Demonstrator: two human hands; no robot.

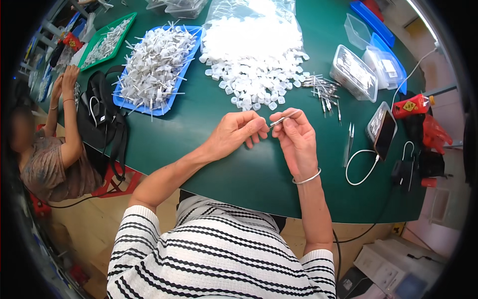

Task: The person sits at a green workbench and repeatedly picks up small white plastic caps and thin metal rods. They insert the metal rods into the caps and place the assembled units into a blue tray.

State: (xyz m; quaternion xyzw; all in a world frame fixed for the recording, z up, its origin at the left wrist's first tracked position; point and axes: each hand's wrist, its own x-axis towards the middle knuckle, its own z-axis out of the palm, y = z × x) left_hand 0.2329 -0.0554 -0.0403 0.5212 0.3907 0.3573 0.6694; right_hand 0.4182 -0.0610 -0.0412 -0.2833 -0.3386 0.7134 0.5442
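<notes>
Above the near part of the green table, my two hands meet fingertip to fingertip. Pinched in my right hand (297,142) are thin metal rods (282,119), slanting down toward the left; how many is unclear. My left hand (236,133) is closed with thumb and forefinger together at the rods' lower end, and whatever lies between them is too small to make out. Just beyond my hands spreads a heap of small translucent white plastic caps (254,82), spilling from a clear plastic bag (219,11). Right of it lies a loose pile of similar metal rods (322,89).
A blue tray (173,95) heaped with capped rods stands left, a green tray (130,21) behind it. Clear boxes (354,72), tweezers (349,144), a phone (384,135) with white cable and a red bottle (413,106) are right. Beside a black bag (99,104) sits another person (57,159).
</notes>
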